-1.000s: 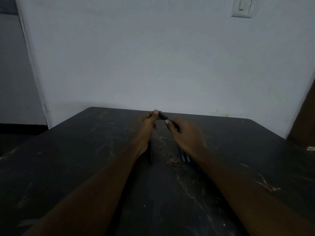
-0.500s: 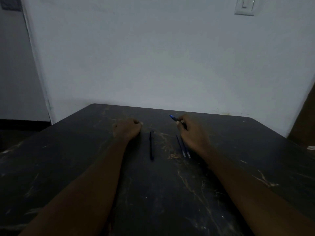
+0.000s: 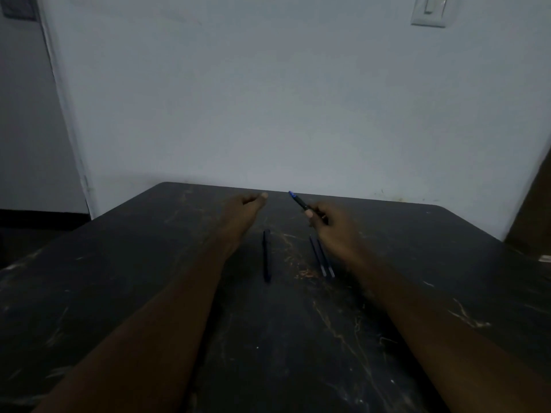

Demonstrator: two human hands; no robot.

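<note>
Beyond the black pen (image 3: 266, 254), my right hand (image 3: 334, 226) pinches the blue pen (image 3: 299, 201) aloft, apparently for capping; left hand (image 3: 243, 208) curled, contents unseen.

Dim, bluish and underexposed throughout. Palest on the wall (image 3: 268, 99) behind the tabletop (image 3: 432, 278), sinking to near black across it. Soft, grainy detail; colour only at the blue tip of the pen (image 3: 300, 201) above the tabletop. Wide-angle bowing either side of the tabletop.

your pen (image 3: 300, 201) above the table (image 3: 119, 278) is black with a blue tip, the table itself black, streaked with tan scratches.
</note>
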